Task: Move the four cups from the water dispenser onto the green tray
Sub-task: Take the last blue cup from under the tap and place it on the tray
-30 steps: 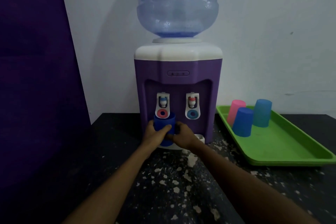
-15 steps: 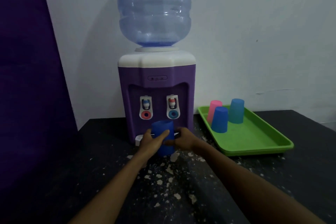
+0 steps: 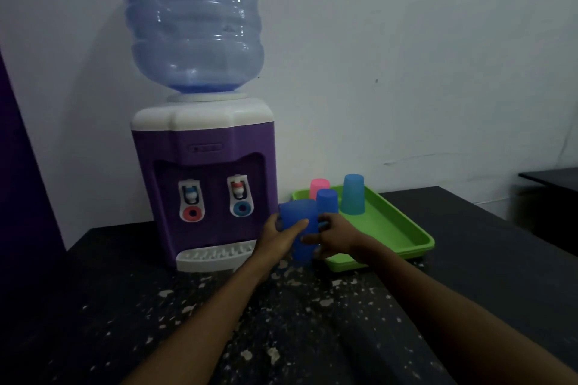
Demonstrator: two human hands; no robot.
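Head view, blue cup (image 3: 301, 230) between both hands' fingers (image 3: 298, 226)

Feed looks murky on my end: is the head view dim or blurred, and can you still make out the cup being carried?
Head view: dim overall, the dark table losing detail; wide-angle bending at the edges; the held blue cup is smeared by motion blur yet readable between the left hand and right hand; green tray stays clear.
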